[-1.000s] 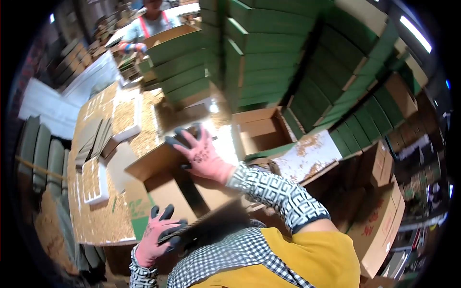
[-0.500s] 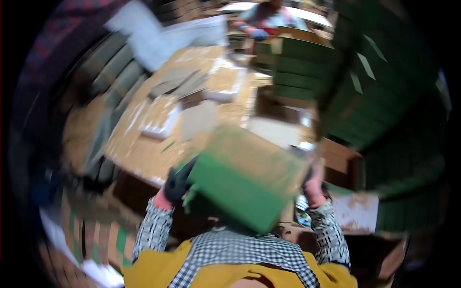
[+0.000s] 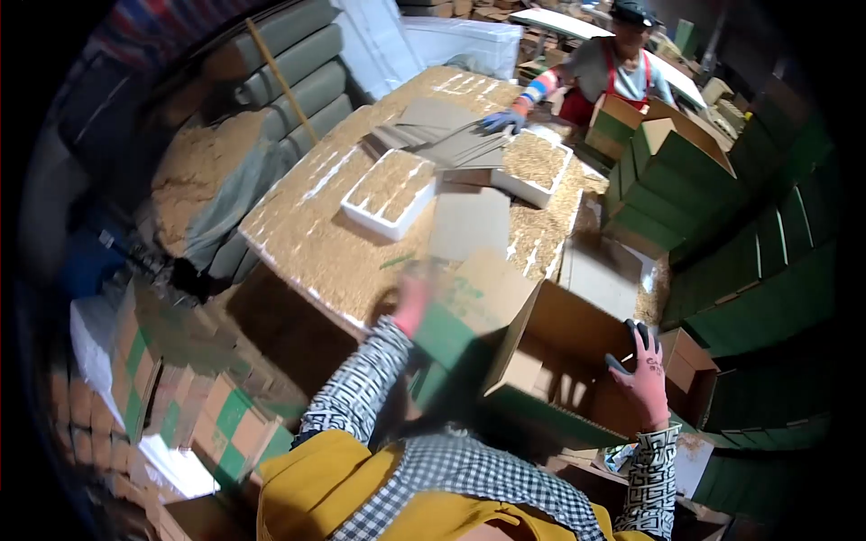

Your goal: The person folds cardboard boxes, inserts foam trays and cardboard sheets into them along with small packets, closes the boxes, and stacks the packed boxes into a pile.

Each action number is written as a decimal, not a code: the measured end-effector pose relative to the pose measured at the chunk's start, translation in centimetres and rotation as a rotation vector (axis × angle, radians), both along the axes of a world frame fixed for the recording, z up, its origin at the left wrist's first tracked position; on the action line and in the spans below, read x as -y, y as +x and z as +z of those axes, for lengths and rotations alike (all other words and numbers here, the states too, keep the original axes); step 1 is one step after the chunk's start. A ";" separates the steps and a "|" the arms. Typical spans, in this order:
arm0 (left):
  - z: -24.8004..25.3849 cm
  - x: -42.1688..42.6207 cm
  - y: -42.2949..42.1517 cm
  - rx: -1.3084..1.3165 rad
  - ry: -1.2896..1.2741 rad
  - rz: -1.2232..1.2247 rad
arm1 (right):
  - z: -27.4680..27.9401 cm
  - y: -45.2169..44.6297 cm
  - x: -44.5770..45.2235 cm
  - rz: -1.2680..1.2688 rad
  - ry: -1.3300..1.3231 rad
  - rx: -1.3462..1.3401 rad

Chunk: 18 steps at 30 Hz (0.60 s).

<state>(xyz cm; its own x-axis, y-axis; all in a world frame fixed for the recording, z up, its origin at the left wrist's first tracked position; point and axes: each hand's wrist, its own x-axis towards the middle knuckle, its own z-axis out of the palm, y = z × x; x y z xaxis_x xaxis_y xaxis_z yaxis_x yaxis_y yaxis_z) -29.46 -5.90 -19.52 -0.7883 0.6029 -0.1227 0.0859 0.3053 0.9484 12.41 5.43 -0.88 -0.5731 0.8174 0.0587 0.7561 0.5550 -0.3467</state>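
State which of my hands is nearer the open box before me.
Right: your right hand is at the right rim of the open box; your left hand is apart from it, to its left.

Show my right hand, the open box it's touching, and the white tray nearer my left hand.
Right hand (image 3: 648, 382), head view: back of hand.
Open box (image 3: 580, 317), head view: inner far wall.
White tray (image 3: 415, 214), head view: side wall.

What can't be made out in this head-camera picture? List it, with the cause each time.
Left hand: head view; motion blur hides its exact shape and contact.
Open box: head view; its near wall hides the underside.
Co-worker: head view; one hand shows, the other is hidden behind green boxes.
Cartons at far right: head view; dark lens edge cuts them off.
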 end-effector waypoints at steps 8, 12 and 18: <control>-12.2 -7.7 -24.9 0.806 0.397 0.118 | 0.5 0.6 -0.2 -0.040 0.068 0.204; -11.5 -7.4 -22.5 0.499 0.340 0.329 | 1.3 1.0 0.2 -0.046 -0.055 0.059; -7.5 -0.4 -16.9 0.257 0.376 0.286 | 0.4 0.5 0.4 0.045 0.359 0.155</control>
